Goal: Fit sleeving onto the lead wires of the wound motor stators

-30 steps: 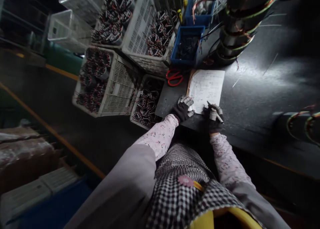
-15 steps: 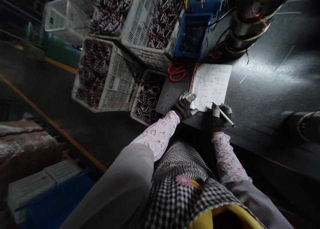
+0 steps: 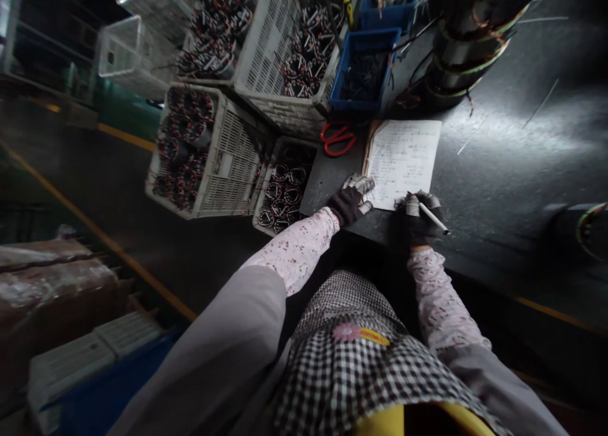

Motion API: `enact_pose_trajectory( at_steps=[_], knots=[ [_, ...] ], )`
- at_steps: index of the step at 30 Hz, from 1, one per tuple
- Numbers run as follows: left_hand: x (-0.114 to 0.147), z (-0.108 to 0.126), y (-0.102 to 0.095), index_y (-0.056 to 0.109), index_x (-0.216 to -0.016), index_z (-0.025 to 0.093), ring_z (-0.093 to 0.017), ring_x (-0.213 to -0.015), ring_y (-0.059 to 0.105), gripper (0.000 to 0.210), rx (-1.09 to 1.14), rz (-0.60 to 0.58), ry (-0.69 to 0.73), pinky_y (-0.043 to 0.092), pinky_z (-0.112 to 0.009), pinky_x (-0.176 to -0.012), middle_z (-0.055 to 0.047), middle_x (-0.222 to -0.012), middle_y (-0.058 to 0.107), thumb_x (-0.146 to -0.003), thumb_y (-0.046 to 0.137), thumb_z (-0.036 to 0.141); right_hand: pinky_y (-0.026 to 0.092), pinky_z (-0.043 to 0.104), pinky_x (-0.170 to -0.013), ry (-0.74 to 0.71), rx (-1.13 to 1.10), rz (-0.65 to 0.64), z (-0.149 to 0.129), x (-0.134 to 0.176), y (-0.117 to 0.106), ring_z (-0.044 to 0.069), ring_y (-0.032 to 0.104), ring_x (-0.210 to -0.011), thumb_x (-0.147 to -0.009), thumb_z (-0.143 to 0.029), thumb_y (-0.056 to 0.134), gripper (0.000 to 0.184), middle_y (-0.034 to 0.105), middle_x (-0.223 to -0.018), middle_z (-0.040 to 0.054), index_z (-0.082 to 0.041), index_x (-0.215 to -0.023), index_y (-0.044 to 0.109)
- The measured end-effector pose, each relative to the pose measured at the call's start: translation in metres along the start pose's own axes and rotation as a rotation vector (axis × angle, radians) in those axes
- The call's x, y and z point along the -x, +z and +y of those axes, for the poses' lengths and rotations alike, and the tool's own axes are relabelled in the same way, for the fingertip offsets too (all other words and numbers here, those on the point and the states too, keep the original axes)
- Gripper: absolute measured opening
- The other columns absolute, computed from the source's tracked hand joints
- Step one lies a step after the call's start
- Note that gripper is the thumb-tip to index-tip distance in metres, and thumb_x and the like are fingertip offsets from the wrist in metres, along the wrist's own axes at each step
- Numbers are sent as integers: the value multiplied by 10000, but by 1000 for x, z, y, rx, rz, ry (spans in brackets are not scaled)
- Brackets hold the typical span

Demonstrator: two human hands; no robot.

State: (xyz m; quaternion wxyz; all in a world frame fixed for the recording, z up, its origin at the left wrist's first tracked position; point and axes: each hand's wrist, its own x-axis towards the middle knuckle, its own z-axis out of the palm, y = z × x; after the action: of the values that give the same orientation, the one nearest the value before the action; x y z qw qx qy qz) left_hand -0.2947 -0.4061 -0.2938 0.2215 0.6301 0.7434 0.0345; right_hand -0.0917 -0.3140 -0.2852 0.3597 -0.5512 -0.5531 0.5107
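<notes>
An open notebook (image 3: pixel 403 160) with handwritten lines lies near the front edge of the dark table. My left hand (image 3: pixel 350 199), in a dark glove with pale finger coverings, rests on its lower left corner with the fingers stretched out. At the lower right corner of the page, my right hand (image 3: pixel 422 219), gloved likewise, is closed around a white pen (image 3: pixel 433 218). The pen slants, its back end pointing down and right; its tip is hidden by the fingers. Red-handled scissors (image 3: pixel 338 138) lie left of the notebook, with the blades not clearly visible.
Blue bins (image 3: pixel 363 68) stand behind the notebook, beside stacked metal rings with wires (image 3: pixel 468 56). Pale crates (image 3: pixel 232 160) full of wired ring-shaped parts stand at the left. Another wired ring part (image 3: pixel 593 233) sits at the right. Wire scraps lie on the table (image 3: pixel 503 182).
The camera view has shifted slightly. My right hand has moved a little on the page's lower right corner, and the pen's tip end is now hidden. My left hand stays on the notebook.
</notes>
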Motion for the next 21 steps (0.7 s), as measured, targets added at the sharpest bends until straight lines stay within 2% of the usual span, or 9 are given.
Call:
enact_pose_trajectory(
  at_steps=[4, 9, 14, 18, 21],
  knots=[
    [1, -2, -11, 557, -1746, 137, -361, -1750, 400, 737, -88, -37, 55, 208, -556, -1509, -119, -1842, 489, -1075, 627, 435, 664, 532, -1027, -72, -10, 46, 7, 0, 0, 286, 771, -1004, -955, -460, 716, 305, 786, -988, 98, -181, -1071, 755],
    [3, 1, -10, 519, -1772, 132, -372, -1733, 430, 793, -135, -21, 45, 227, -545, -1507, -120, -1844, 484, -1073, 638, 486, 665, 525, -1039, -106, -12, 103, 14, 4, 2, 278, 773, -1046, -975, -447, 710, 259, 771, -1023, 86, -207, -1072, 735],
    [5, 3, -12, 490, -1787, 130, -361, -1746, 409, 816, -126, -32, 22, 221, -527, -1509, -118, -1858, 463, -1079, 630, 511, 681, 505, -978, -110, -60, 110, 21, 4, -2, 249, 791, -965, -971, -528, 718, 339, 780, -1014, 58, -215, -1101, 718],
    [6, 2, -11, 478, -1791, 125, -356, -1751, 401, 828, -108, -11, 29, 232, -543, -1505, -131, -1859, 458, -1078, 627, 519, 686, 469, -894, -96, -90, 170, 23, 6, -6, 230, 781, -867, -983, -585, 719, 370, 767, -942, 31, -223, -1059, 699],
    [6, 2, -10, 550, -1748, 137, -352, -1737, 426, 772, -78, 6, 43, 224, -557, -1508, -129, -1840, 490, -1073, 631, 504, 687, 474, -872, -97, -63, 136, 21, 10, -8, 241, 781, -861, -982, -599, 733, 383, 762, -931, 35, -225, -1058, 707]
  ],
)
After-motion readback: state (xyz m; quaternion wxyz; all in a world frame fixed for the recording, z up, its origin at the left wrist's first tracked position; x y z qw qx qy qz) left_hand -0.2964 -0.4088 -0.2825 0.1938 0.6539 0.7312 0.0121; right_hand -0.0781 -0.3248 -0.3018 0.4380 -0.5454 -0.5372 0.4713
